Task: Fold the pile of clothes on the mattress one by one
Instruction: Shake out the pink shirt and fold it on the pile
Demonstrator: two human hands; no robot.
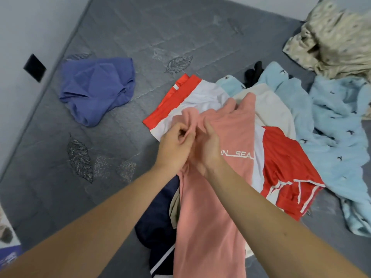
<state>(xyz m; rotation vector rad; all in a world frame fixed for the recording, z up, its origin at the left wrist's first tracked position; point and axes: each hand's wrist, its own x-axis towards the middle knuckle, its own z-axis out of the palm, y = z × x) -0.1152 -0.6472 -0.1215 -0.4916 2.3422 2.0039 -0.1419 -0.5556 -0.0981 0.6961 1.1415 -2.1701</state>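
A: Starting left of the pink shirt (210, 197), what's there?

B: A blue-violet garment (98, 89) lies loosely bunched, well apart, near the mattress (140, 37) edge by the wall. Bare grey mattress between it and the shirt looks like the best open room for laying a fold flat.

A: And the hands?

B: The left hand (174, 145) and right hand (206, 145) meet at the shirt's upper edge, each grip narrow, fingers curled and pinching pink cloth. I'd judge they're gathering an edge or seam to lift and straighten it.

A: Under and right of the shirt?

B: A red-and-white garment (281, 157) lies beneath it, a navy piece (156, 221) at its lower left. Further right sprawls a pale blue fleece (331, 127), with a beige patterned heap (331, 37) beyond; that side is crowded.
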